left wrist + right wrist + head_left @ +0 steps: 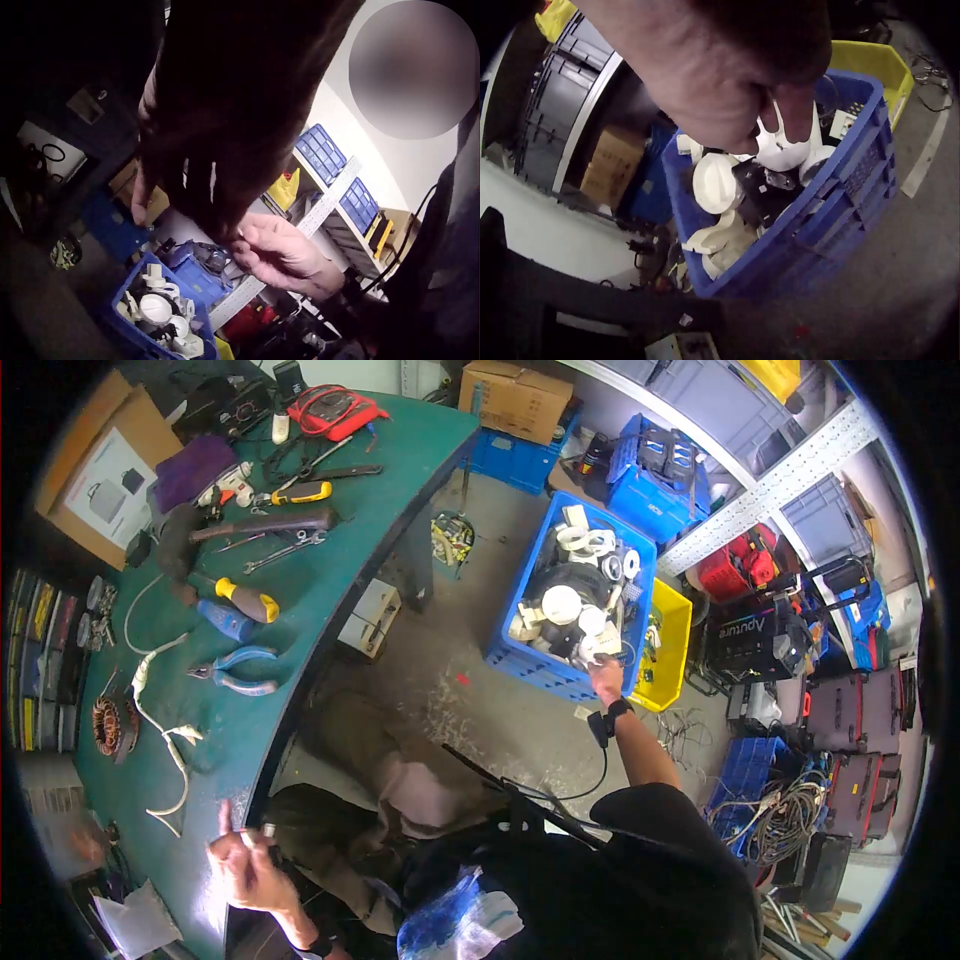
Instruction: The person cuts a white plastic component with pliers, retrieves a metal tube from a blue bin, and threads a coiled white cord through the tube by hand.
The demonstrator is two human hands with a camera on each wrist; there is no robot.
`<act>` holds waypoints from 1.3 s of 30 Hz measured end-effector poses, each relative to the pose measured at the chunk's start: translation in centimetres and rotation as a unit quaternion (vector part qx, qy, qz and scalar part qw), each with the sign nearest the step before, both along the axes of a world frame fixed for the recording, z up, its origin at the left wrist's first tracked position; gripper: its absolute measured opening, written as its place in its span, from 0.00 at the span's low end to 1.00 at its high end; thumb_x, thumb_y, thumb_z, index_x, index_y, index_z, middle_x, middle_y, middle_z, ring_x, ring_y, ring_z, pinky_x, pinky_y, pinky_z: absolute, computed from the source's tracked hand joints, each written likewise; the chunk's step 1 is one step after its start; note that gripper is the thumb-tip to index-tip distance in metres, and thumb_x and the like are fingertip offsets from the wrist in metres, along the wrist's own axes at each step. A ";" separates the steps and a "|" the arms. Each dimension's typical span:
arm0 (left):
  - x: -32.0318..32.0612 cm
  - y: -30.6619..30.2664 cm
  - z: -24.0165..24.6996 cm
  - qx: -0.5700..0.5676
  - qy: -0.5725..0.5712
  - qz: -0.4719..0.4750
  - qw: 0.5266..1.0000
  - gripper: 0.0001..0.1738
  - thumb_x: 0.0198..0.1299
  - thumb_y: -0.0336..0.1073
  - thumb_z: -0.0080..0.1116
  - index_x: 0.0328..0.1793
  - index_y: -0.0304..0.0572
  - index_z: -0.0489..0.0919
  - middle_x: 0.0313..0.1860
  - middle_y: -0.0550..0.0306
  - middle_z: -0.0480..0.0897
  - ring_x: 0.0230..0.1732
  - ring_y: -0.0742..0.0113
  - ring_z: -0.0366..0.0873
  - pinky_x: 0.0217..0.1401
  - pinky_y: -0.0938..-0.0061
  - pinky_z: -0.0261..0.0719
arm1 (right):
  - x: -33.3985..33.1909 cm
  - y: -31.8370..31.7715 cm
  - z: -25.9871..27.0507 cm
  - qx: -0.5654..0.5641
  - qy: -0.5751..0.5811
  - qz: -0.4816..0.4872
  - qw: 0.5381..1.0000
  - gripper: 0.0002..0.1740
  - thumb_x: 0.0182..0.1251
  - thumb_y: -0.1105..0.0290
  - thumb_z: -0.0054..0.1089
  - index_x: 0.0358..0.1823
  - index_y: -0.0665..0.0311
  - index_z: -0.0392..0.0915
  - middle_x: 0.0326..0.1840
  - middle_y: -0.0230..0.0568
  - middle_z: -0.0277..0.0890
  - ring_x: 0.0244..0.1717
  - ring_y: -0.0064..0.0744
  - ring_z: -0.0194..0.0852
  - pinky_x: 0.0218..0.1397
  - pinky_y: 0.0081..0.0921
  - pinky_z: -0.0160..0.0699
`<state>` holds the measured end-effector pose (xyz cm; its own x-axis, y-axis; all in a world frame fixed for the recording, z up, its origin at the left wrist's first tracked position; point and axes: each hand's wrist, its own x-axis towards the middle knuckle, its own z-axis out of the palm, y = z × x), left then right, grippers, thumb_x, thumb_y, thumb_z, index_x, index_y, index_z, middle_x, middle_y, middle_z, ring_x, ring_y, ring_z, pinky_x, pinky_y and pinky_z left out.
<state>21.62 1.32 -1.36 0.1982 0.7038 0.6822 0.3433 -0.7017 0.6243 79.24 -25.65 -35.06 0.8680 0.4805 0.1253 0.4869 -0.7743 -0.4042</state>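
My left hand (252, 875) is over the near edge of the green table (215, 760), index finger raised, other fingers curled round a small whitish object (250, 838); what it is cannot be told. The left wrist view shows that hand dark and close, and a lighter hand (281, 255) beside it with pinched fingers. My right hand (606, 680) reaches into the blue crate (520, 652) of white fittings and tape rolls. In the right wrist view its fingers (801, 120) grip a white rounded piece (784, 154); the thumb is partly hidden.
Pliers (240, 670), screwdrivers, wrenches, a hammer and a white cable (150, 710) lie on the table. A yellow bin (672, 645) adjoins the crate. Shelving (760, 490) stands at the right, with coiled cables (795, 820) below. A white box (370, 618) is under the table.
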 end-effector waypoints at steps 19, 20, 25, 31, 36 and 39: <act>17.2 -2.2 -2.7 -0.347 0.205 -0.318 0.858 0.09 0.65 0.33 0.70 0.47 0.36 0.88 0.37 0.49 0.88 0.41 0.53 0.87 0.56 0.62 0.83 | -20.3 12.4 28.4 0.207 0.547 0.395 0.708 0.12 0.72 0.72 0.68 0.54 0.65 0.85 0.47 0.35 0.85 0.48 0.24 0.86 0.55 0.23 0.87; 17.5 -2.2 -2.6 -0.350 0.221 -0.329 0.849 0.09 0.64 0.32 0.70 0.47 0.36 0.88 0.36 0.49 0.87 0.40 0.53 0.85 0.52 0.62 0.82 | -20.1 12.2 28.3 0.187 0.514 0.409 0.731 0.12 0.71 0.72 0.70 0.54 0.65 0.86 0.48 0.36 0.85 0.47 0.24 0.86 0.53 0.22 0.88; 18.4 -2.5 -3.6 -0.313 0.246 -0.348 0.849 0.09 0.62 0.31 0.71 0.46 0.36 0.89 0.36 0.50 0.86 0.40 0.54 0.82 0.46 0.64 0.81 | -19.5 11.0 27.8 0.161 0.442 0.392 0.791 0.08 0.70 0.74 0.70 0.48 0.64 0.87 0.42 0.34 0.86 0.43 0.23 0.87 0.46 0.23 0.88; 18.8 -1.3 -3.4 -0.355 0.362 -0.500 0.702 0.09 0.66 0.33 0.67 0.47 0.34 0.89 0.38 0.50 0.87 0.39 0.58 0.81 0.46 0.64 0.78 | -19.0 8.9 27.5 0.104 0.438 0.471 0.759 0.09 0.73 0.66 0.67 0.47 0.64 0.86 0.35 0.41 0.88 0.33 0.28 0.86 0.39 0.28 0.83; 18.5 -2.7 -2.7 -0.410 0.300 -0.423 0.751 0.16 0.67 0.29 0.63 0.60 0.35 0.84 0.48 0.45 0.86 0.52 0.53 0.85 0.57 0.65 0.80 | -16.8 6.1 24.3 0.217 0.546 0.316 0.745 0.12 0.76 0.66 0.66 0.50 0.69 0.84 0.41 0.37 0.87 0.37 0.21 0.85 0.43 0.21 0.86; 17.0 -2.5 -1.6 -0.358 0.274 -0.368 0.813 0.21 0.65 0.26 0.63 0.65 0.37 0.81 0.54 0.45 0.85 0.57 0.52 0.84 0.62 0.64 0.79 | -12.5 0.3 18.2 0.198 0.540 0.140 0.806 0.17 0.74 0.62 0.68 0.53 0.70 0.82 0.42 0.40 0.87 0.38 0.25 0.86 0.44 0.25 0.88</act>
